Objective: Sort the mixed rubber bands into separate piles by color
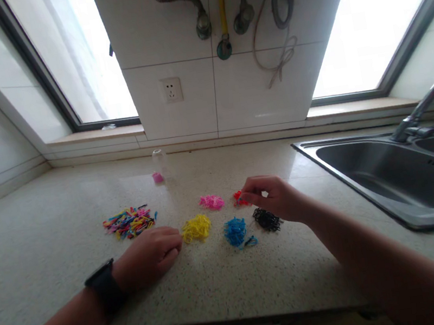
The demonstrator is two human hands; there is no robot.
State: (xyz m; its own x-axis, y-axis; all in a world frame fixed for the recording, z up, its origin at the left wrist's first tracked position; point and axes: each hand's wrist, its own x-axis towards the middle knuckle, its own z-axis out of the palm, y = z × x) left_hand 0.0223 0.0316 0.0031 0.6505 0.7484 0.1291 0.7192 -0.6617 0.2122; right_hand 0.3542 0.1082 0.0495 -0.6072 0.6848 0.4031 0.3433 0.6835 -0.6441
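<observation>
Small elastic hair bands lie sorted by colour on the counter: a pink pile [212, 202], a yellow pile [196, 228], a blue pile [235, 232], a black pile [267, 219] and a red pile [237, 198]. My right hand [268, 193] hovers in a pinch at the red pile, covering part of it; what its fingertips hold is too small to name. Beside the yellow pile rests my left hand [154, 249], fingers curled closed and their inside hidden. Just behind it spreads a mixed-colour heap of bands [130, 222].
A clear plastic cup or bottle [159, 161] stands toward the back, a small pink object [157, 177] at its base. At the right a steel sink [352, 185] with a faucet [412, 123] is set into the speckled counter [204, 291]. Hoses hang on the tiled wall.
</observation>
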